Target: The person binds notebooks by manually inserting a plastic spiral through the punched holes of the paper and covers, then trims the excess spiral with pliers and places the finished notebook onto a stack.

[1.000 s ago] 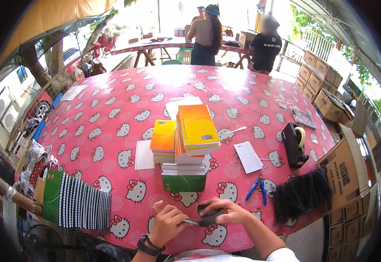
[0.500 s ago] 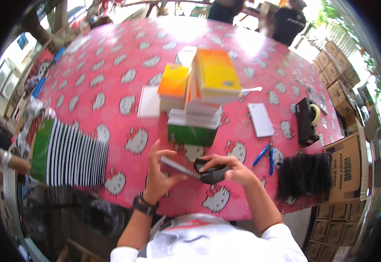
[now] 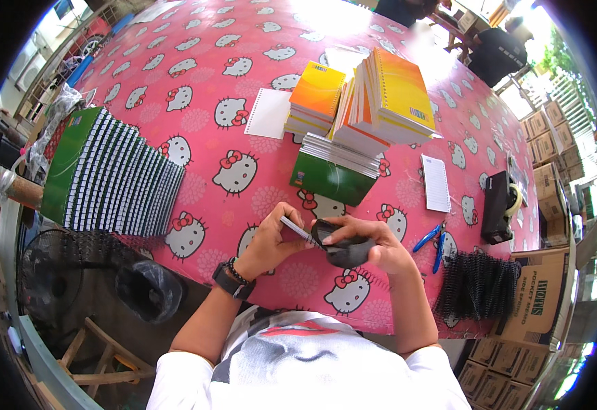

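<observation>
A thin white pad of paper (image 3: 296,230) is seen edge-on, gripped between the fingers and thumb of my left hand (image 3: 269,240). My right hand (image 3: 382,247) is closed around a rounded black object (image 3: 348,253) that meets the pad's right end; its exact kind is unclear. Beyond my hands stands a block of green-covered notebooks (image 3: 333,179). Behind that are stacks of orange notebooks (image 3: 317,89) and yellow spiral notebooks (image 3: 402,89). Right of my right hand lie blue-handled pliers (image 3: 441,247) and a heap of black spiral coils (image 3: 480,287).
A long row of green spiral notebooks (image 3: 73,167) stands at the left table edge. On the right are a small white spiral pad (image 3: 436,184), a black tape dispenser (image 3: 495,208) and a cardboard box (image 3: 543,290). Two people are beyond the pink table's far edge.
The view has shifted, so the table things appear moved. My left fingers, spread around the pad before, now close on it. The black object stays in my right hand at the pad's end.
</observation>
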The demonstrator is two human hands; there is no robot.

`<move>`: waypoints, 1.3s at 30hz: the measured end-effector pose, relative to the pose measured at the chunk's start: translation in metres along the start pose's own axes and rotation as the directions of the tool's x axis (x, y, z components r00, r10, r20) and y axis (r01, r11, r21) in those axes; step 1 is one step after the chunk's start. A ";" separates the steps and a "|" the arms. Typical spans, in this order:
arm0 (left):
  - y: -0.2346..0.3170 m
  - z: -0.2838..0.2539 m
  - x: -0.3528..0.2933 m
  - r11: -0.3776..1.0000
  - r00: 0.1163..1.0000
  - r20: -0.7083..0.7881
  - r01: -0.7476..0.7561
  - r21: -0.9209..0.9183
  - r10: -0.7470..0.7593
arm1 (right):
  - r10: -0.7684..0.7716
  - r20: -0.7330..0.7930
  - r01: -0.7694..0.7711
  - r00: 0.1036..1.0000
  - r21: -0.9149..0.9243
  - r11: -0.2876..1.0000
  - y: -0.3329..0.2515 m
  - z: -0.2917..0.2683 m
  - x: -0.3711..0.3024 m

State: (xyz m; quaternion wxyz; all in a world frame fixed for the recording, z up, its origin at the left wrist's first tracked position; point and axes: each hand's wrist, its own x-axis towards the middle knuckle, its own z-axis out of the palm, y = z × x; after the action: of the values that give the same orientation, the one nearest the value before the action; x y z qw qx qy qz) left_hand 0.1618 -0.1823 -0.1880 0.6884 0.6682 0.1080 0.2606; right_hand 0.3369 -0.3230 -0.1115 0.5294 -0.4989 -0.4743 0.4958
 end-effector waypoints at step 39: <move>0.066 0.032 0.006 0.980 0.993 -0.069 -0.086 0.179 0.100 | -0.419 -0.345 0.110 0.840 -0.648 0.753 -0.027 0.047 -0.014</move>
State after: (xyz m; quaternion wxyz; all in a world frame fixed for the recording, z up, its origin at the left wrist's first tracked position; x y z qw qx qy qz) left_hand 0.1683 -0.2084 -0.1200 0.6092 0.7200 0.1258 0.3077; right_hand 0.2911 -0.3342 -0.0817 0.5070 -0.6711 -0.5318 0.0987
